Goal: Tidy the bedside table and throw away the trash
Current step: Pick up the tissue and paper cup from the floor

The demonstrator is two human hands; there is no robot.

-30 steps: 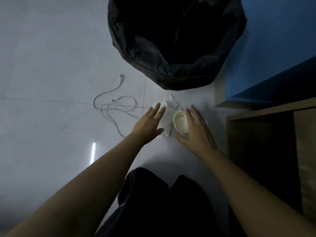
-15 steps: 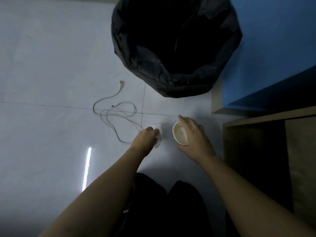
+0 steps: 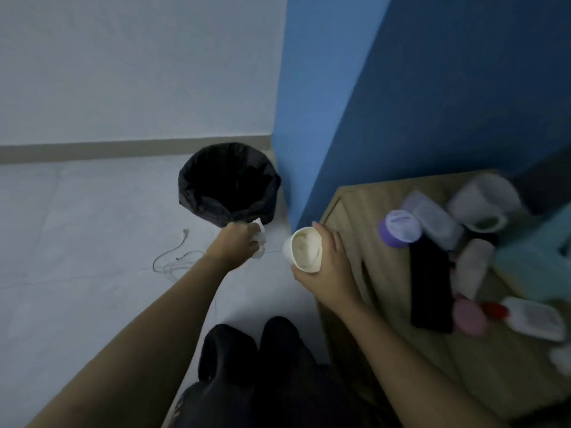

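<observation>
hands [image 3: 238, 242] raised off floor, tissue [image 3: 259, 239] and cup [image 3: 304, 250] lifted

Sitting tilted in the right grip, white paper cup [image 3: 304, 248]; crumpled white tissue [image 3: 260, 239] poking from left fist, near black-lined bin [image 3: 228, 183].

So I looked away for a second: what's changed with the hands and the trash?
The left hand closed on the tissue and the right hand on the cup; both lifted them off the floor toward the bin. The cable stayed on the floor.
</observation>
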